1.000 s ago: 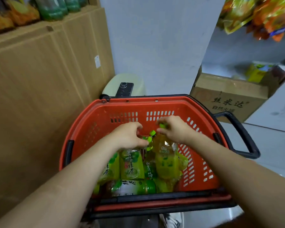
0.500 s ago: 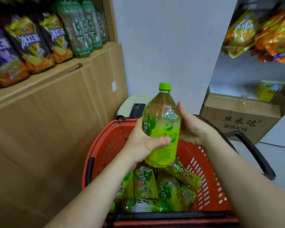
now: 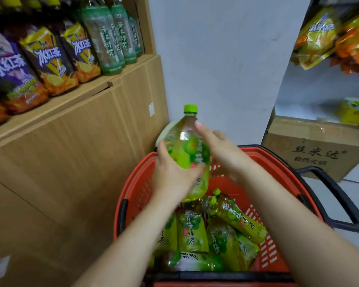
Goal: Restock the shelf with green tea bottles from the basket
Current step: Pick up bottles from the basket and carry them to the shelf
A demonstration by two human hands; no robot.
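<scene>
A green tea bottle [image 3: 186, 150] stands upright above the red basket [image 3: 137, 183], the left hand [image 3: 172, 177] wrapped round its lower body to bear the weight. The right hand [image 3: 222, 154] lays straight fingers on its shoulder for balance, apparently bound for the shelf [image 3: 75, 100] at left.

Glossy clear plastic bottle [image 3: 186, 150], perforated red plastic basket [image 3: 278, 177], matt wood-grain shelf [image 3: 75, 129], rough cardboard box [image 3: 311, 146]

On my end, both bare forearms reach forward from the bottom corners. Left hand [image 3: 172, 172] is wrapped round the lower half of the bottle [image 3: 184, 146], thumb across the front. Right hand [image 3: 220, 150] lies flat against its other side, fingers straight and pointing up.
</scene>
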